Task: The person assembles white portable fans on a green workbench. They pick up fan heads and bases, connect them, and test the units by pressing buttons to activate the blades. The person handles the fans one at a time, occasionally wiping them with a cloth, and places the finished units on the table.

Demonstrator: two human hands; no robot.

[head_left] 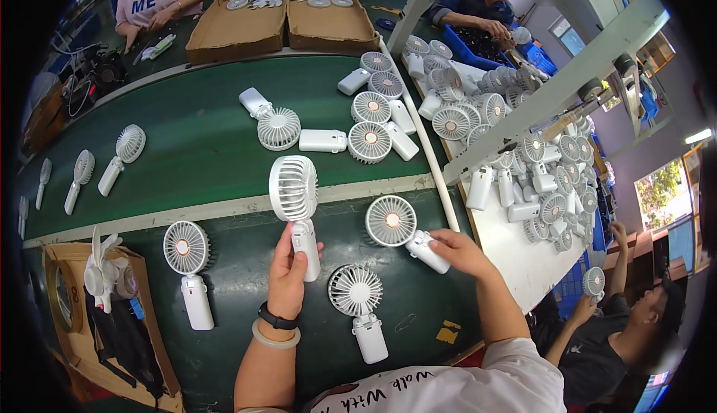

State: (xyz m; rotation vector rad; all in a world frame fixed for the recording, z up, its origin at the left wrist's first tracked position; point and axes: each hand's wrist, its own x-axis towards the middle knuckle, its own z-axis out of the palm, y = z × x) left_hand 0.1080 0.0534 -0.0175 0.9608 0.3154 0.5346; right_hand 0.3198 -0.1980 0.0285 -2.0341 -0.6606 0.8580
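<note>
In my left hand (287, 269) is a white handheld fan (293, 190), held upright by its handle above the green work surface, its cage turned partly sideways. My right hand (461, 253) has its fingers and thumb closed around the handle of a second handheld fan (390, 221), whose round head points left and rests low over the surface. Between my forearms lies a third fan (356, 291) with its handle toward me. Left of my left hand is another fan (187, 249), its orange-ringed center facing up.
A green conveyor belt (202, 166) carries several fans beyond a pale rail (231, 207). Fans crowd a white table (515, 252) at right, under a slanted metal post (523, 122). An open carton (157, 323) stands at left; two cardboard trays (328, 36) sit far back. Co-workers sit around.
</note>
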